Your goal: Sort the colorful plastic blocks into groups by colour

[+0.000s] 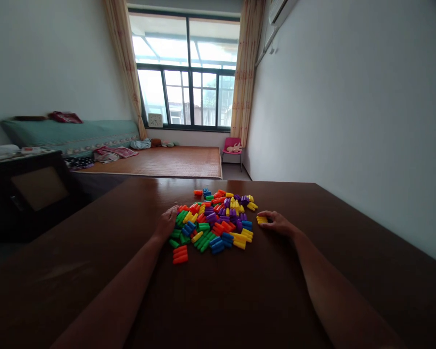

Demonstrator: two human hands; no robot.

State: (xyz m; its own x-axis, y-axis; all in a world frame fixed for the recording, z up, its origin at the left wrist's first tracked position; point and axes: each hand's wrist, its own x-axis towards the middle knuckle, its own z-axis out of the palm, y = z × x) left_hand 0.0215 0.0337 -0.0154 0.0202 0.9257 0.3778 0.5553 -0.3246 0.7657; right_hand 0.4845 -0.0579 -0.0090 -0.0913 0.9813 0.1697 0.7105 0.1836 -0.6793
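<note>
Nearest, a glossy dark brown table (221, 300) beneath a loose heap of small red, yellow, green, blue and purple plastic pieces (211, 218), with one orange-red ribbed plastic piece (180, 255) just off its near left edge. At the heap's left side, a bare left hand (166, 224) with fingers against or just beside the outermost pieces; cannot tell whether gripping any. Just right of the heap, a bare right hand (274, 223) with thumb and fingers narrowed on a yellow ribbed plastic piece (261, 220). Well left of the heap, a dark wooden cabinet (39, 186). Beyond the heap, a low bed with a reddish-brown mat (174, 160); beyond and rightward, a small pink chair (232, 141). Farthest behind the heap, a dark-framed glass window (191, 68) between patterned beige curtains (247, 72).
</note>
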